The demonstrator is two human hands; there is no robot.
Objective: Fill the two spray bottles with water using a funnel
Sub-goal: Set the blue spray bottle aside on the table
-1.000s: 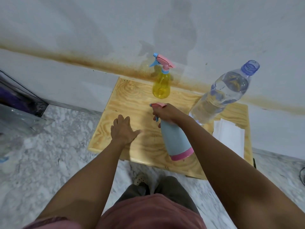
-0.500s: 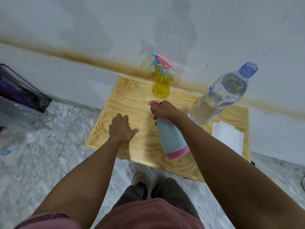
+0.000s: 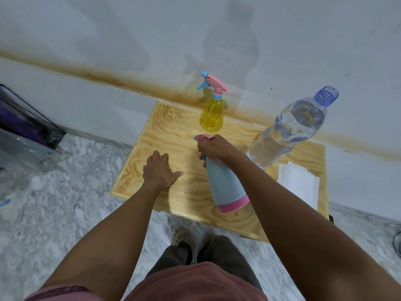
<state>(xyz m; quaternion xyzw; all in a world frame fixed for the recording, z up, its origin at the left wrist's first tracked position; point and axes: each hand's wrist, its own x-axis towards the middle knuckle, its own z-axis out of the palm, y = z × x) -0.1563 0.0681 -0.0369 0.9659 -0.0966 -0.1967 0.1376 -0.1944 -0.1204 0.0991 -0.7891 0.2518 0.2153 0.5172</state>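
A light-blue spray bottle (image 3: 225, 185) with a pink base stands near the front of the small wooden table (image 3: 173, 127). My right hand (image 3: 213, 148) grips its pink spray head from above. My left hand (image 3: 159, 170) rests flat on the tabletop to the left of it, fingers spread. A yellow spray bottle (image 3: 212, 115) with a pink and blue head stands at the back by the wall. A large clear water bottle (image 3: 290, 129) with an open blue neck stands at the right. No funnel is in view.
A folded white cloth or paper (image 3: 300, 187) lies on the table's right side. A dark container with clear plastic (image 3: 26, 131) sits on the marble floor at the left. The stained wall runs right behind the table. My feet are below the table's front edge.
Both hands and the blue bottle stay almost in place; only the camera view has shifted slightly.
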